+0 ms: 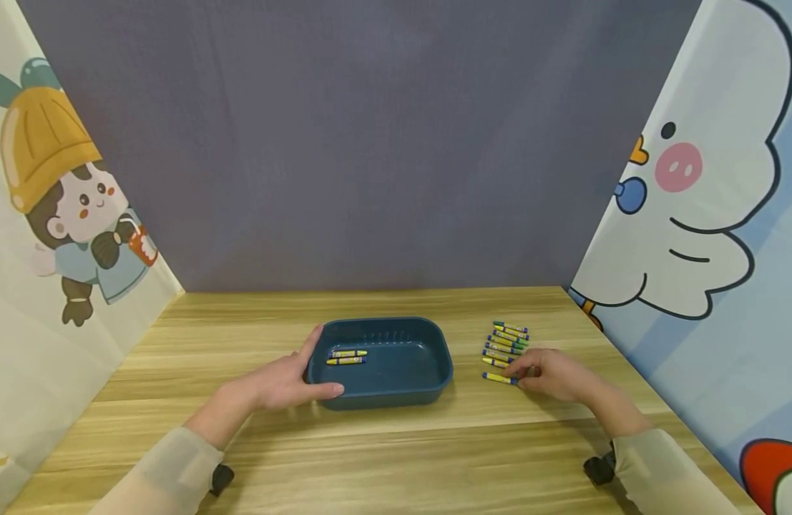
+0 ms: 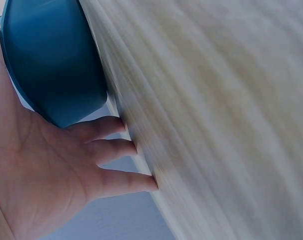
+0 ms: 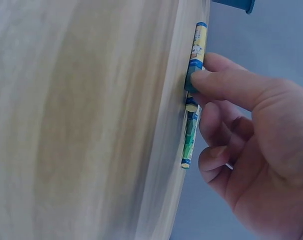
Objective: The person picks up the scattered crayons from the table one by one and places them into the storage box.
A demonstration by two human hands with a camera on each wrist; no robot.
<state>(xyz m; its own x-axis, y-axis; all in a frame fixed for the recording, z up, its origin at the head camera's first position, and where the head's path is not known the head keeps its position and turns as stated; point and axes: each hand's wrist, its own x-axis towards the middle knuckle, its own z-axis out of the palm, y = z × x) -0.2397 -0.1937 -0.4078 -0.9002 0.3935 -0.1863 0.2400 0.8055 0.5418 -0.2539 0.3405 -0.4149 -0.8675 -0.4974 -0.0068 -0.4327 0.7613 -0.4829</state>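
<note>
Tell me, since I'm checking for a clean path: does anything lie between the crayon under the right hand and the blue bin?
Nothing visible does. The crayon under the right hand is nearest the bin, with bare table between; the other crayons lie behind it.

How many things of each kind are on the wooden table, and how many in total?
Blue tray: 1
Crayons in the tray: 2
Crayons on the table: about 7 (they lie close together, so the count is not sure); the right hand pinches the nearest one
Total: about 10
</note>
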